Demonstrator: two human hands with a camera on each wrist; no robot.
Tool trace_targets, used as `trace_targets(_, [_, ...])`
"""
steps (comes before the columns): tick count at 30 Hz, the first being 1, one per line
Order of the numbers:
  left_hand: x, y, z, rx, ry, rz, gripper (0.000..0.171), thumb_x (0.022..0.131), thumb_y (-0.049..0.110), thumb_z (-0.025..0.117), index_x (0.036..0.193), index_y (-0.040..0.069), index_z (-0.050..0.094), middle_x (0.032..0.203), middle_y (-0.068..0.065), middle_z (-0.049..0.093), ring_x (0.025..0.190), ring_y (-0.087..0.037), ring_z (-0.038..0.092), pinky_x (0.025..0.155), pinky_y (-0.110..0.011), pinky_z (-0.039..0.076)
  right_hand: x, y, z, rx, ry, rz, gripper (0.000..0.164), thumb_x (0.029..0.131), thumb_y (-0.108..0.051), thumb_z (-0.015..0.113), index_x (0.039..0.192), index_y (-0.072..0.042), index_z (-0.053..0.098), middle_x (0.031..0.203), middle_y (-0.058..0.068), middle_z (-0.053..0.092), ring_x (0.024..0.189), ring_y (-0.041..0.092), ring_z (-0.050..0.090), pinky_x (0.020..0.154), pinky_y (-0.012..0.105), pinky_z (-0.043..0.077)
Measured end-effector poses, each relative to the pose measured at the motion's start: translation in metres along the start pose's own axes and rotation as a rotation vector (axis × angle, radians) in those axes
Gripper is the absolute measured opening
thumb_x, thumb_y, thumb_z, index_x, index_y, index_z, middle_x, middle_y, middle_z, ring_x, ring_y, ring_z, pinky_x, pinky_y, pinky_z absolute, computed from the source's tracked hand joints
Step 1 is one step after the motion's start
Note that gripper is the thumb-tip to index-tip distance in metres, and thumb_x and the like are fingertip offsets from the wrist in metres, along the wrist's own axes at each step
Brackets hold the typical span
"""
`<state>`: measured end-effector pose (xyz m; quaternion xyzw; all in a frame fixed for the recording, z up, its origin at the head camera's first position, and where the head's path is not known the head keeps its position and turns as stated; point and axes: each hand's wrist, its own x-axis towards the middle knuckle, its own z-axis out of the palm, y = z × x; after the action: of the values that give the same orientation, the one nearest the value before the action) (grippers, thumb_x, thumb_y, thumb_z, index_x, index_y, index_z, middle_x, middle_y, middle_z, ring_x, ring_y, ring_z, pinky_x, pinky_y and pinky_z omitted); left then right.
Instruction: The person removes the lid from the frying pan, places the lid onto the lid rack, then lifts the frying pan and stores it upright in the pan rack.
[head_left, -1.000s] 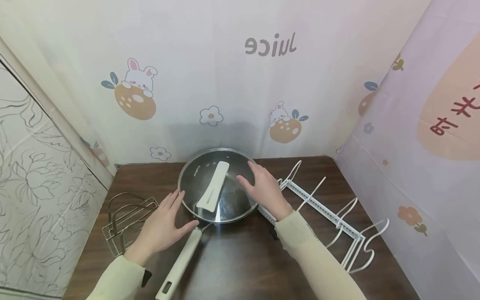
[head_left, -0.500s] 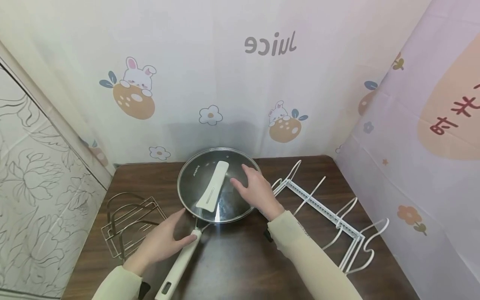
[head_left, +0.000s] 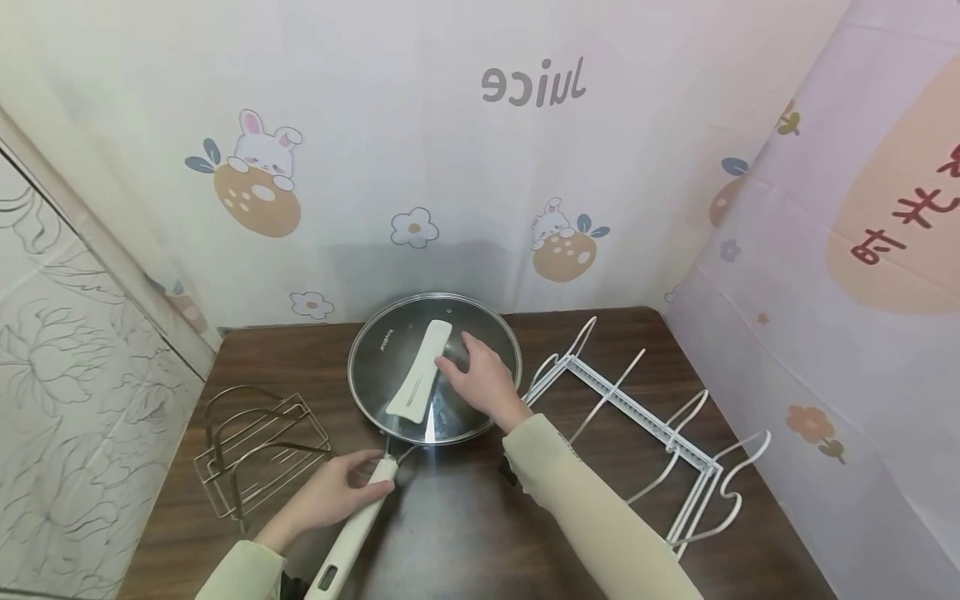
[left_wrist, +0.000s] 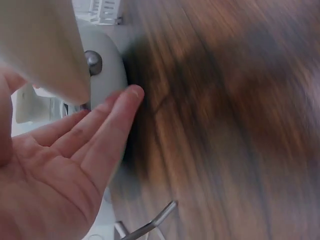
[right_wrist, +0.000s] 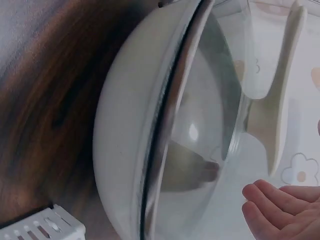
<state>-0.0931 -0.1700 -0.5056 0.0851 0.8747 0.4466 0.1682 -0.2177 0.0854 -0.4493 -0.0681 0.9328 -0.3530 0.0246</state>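
Note:
A frying pan (right_wrist: pixel 117 135) with a pale outside stands at the table's back, covered by a glass lid (head_left: pixel 375 367). On the lid sits a long cream lid handle (head_left: pixel 417 375). My right hand (head_left: pixel 483 383) is over the lid's right side, its fingers beside the lid handle; the right wrist view shows a gap between them. My left hand (head_left: pixel 330 492) is at the cream pan handle (head_left: pixel 347 542), with the thumb lying across its top. In the left wrist view the fingers (left_wrist: pixel 107 135) stretch out straight beneath the handle, not curled round it.
A metal wire rack (head_left: pixel 234 487) stands on the left of the brown wooden table (head_left: pixel 450 533). To the right lies a white rack (head_left: pixel 645 413) with curved wire arms. A printed curtain (head_left: pixel 465 183) hangs close behind the pan.
My right hand has moved left across the lid towards the lid handle. My left hand has come down from the pan's left rim to the pan handle. The pan stays in place.

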Motion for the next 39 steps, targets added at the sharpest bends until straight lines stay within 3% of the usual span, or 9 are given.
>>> trace_targets(6, [0.004, -0.003, 0.000, -0.076, -0.035, 0.005, 0.071, 0.090, 0.031, 0.079, 0.141, -0.012, 0.053, 0.119, -0.025, 0.073, 0.098, -0.028, 0.076, 0.076, -0.027, 0.062, 0.003, -0.001, 0.008, -0.007, -0.014, 0.017, 0.082, 0.098, -0.054, 0.064, 0.157, -0.004, 0.039, 0.161, 0.015, 0.045, 0.150, 0.034, 0.044, 0.122, 0.051, 0.040])
trace_targets(15, [0.005, -0.001, 0.002, -0.103, -0.049, -0.007, 0.074, 0.087, 0.029, 0.083, 0.138, -0.015, 0.053, 0.114, -0.023, 0.075, 0.092, -0.022, 0.076, 0.073, -0.029, 0.062, 0.005, 0.004, 0.019, -0.065, -0.103, -0.007, 0.095, 0.093, -0.062, 0.067, 0.163, -0.010, 0.029, 0.164, 0.013, 0.042, 0.152, 0.033, 0.041, 0.122, 0.054, 0.039])
trace_targets(22, [0.012, 0.004, 0.018, -0.137, -0.032, 0.028, 0.076, 0.087, 0.028, 0.083, 0.136, -0.020, 0.052, 0.107, -0.024, 0.077, 0.089, -0.023, 0.078, 0.074, -0.028, 0.064, 0.011, 0.010, 0.013, -0.102, -0.134, -0.047, 0.096, 0.092, -0.061, 0.068, 0.164, -0.013, 0.026, 0.164, 0.013, 0.042, 0.152, 0.034, 0.041, 0.123, 0.053, 0.039])
trace_targets(28, [0.014, 0.011, 0.030, -0.164, 0.022, -0.010, 0.076, 0.086, 0.028, 0.085, 0.136, -0.020, 0.053, 0.108, -0.025, 0.076, 0.090, -0.025, 0.078, 0.075, -0.033, 0.065, 0.018, 0.016, 0.006, -0.097, -0.190, -0.056, 0.095, 0.093, -0.061, 0.066, 0.165, -0.018, 0.022, 0.167, 0.008, 0.037, 0.154, 0.031, 0.038, 0.124, 0.051, 0.037])
trace_targets(32, [0.015, 0.018, 0.039, -0.194, 0.052, -0.033, 0.076, 0.084, 0.027, 0.086, 0.136, -0.019, 0.054, 0.111, -0.025, 0.076, 0.092, -0.024, 0.077, 0.074, -0.030, 0.064, 0.021, 0.016, 0.002, -0.100, -0.225, -0.065, 0.095, 0.094, -0.061, 0.066, 0.166, -0.018, 0.020, 0.168, 0.008, 0.037, 0.155, 0.030, 0.036, 0.125, 0.051, 0.036])
trace_targets(39, [0.018, 0.026, 0.052, -0.252, 0.064, -0.013, 0.078, 0.085, 0.025, 0.085, 0.136, -0.023, 0.050, 0.109, -0.023, 0.076, 0.088, -0.020, 0.076, 0.070, -0.023, 0.061, 0.023, 0.017, -0.001, -0.114, -0.240, -0.055, 0.091, 0.095, -0.057, 0.064, 0.166, -0.021, 0.019, 0.168, 0.006, 0.036, 0.155, 0.032, 0.036, 0.125, 0.052, 0.036])
